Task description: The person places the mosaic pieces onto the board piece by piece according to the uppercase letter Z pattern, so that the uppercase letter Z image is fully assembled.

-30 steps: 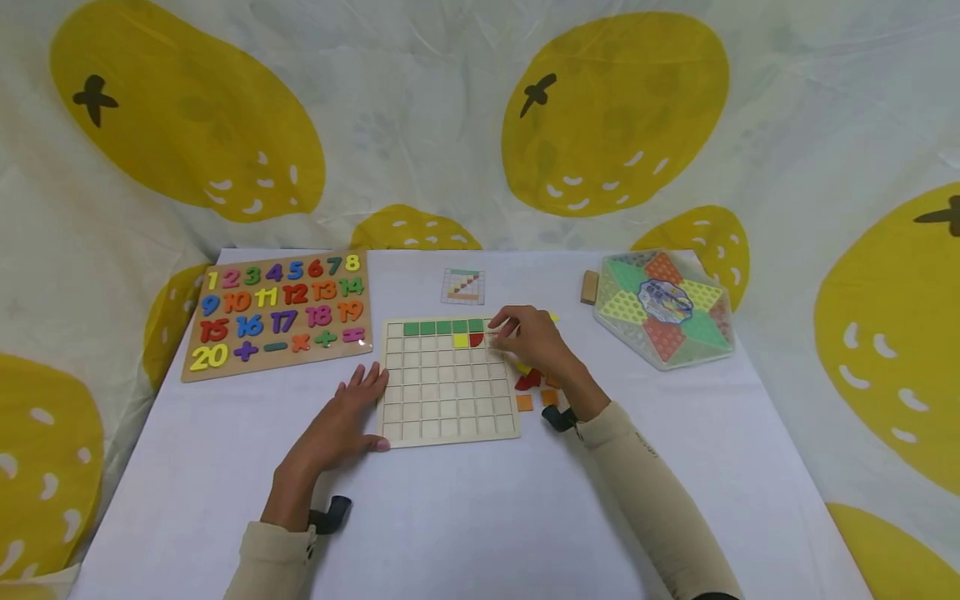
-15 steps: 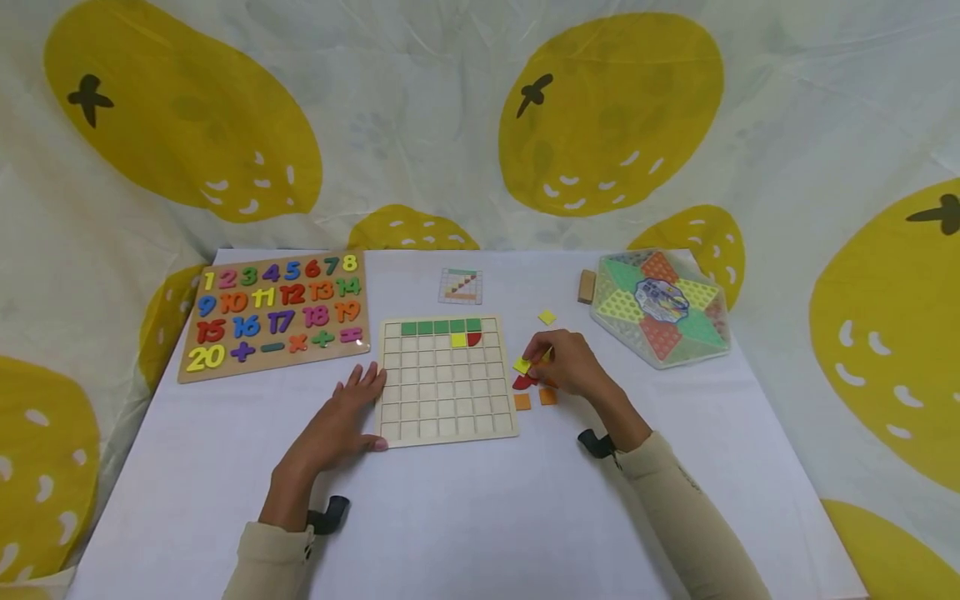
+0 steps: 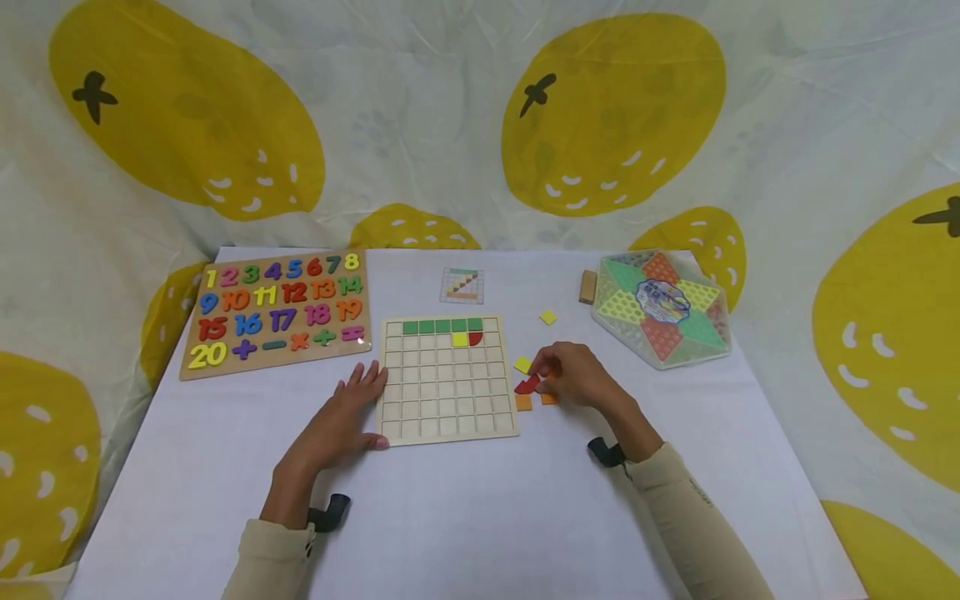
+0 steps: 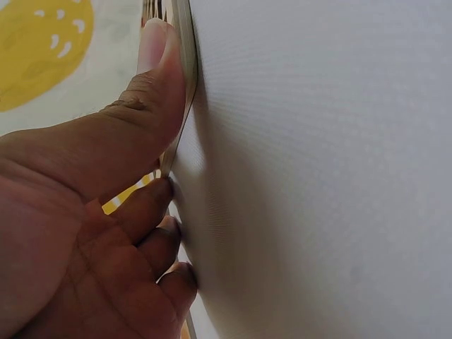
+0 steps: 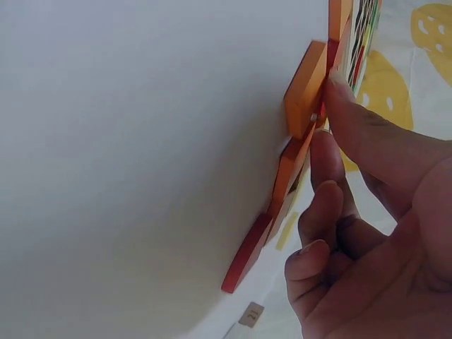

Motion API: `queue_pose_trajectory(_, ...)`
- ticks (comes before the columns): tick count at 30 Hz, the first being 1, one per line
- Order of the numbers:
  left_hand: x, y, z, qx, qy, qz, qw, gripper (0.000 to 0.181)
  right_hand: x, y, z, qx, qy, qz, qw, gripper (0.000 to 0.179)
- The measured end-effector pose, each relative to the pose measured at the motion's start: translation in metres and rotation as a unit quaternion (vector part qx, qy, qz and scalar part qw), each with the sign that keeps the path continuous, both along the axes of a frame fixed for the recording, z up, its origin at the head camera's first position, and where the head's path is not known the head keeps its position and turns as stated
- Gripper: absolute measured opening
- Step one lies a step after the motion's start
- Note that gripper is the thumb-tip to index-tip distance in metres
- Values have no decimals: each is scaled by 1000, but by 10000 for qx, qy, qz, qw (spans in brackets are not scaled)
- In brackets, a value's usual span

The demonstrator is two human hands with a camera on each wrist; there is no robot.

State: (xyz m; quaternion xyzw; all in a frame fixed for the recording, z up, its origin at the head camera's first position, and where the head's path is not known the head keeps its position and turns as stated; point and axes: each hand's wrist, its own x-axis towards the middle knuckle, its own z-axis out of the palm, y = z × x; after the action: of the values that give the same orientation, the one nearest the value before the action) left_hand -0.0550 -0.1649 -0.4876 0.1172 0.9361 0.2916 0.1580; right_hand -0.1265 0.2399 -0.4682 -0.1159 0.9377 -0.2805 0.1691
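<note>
In the head view, a wooden grid board (image 3: 447,392) lies flat, with several green squares (image 3: 442,327) in its top row and a yellow square (image 3: 460,339) beside a red quarter-circle (image 3: 476,338) below them. My left hand (image 3: 341,429) rests along the board's left edge, fingers spread and thumb at the near corner; its thumb (image 4: 159,78) lies against the edge in the left wrist view. Right of the board, my right hand (image 3: 577,379) pinches a red piece (image 3: 532,382) between thumb and index finger. Its outline is partly hidden by the fingers.
Loose orange squares (image 3: 523,402) and yellow squares (image 3: 548,317) lie right of the board. A pattern card (image 3: 461,286) sits behind it. A number board (image 3: 277,312) is at left; a wooden block (image 3: 588,287) and a hexagonal game box (image 3: 663,308) are at right.
My right hand has moved from the board's upper right corner, right and toward me, to the loose pieces, where it takes hold of a red piece. My left hand has stayed put.
</note>
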Motion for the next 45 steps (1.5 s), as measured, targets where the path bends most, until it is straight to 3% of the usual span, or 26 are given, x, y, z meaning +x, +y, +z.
queue_pose_trajectory(14, 0, 0, -1, 14, 28, 5, 10000, 119, 0, 0, 1, 46, -210, 412, 9989, 24)
queue_pose_trajectory(20, 1, 1, -2, 17, 2, 2, 10000, 119, 1, -1, 0, -74, -288, 249, 9992, 17)
queue_pose_trajectory(27, 1, 1, -1, -29, 14, -16, 10000, 119, -4, -7, 4, -568, 5, 0, 9984, 14)
queue_pose_trajectory(37, 1, 1, -1, -20, 31, 24, 10000, 119, -18, -50, 6, -829, 237, -198, 9961, 15)
queue_pose_trajectory(45, 2, 1, -1, -3, 29, 21, 10000, 119, -34, -90, 1, -648, 248, -146, 9975, 16)
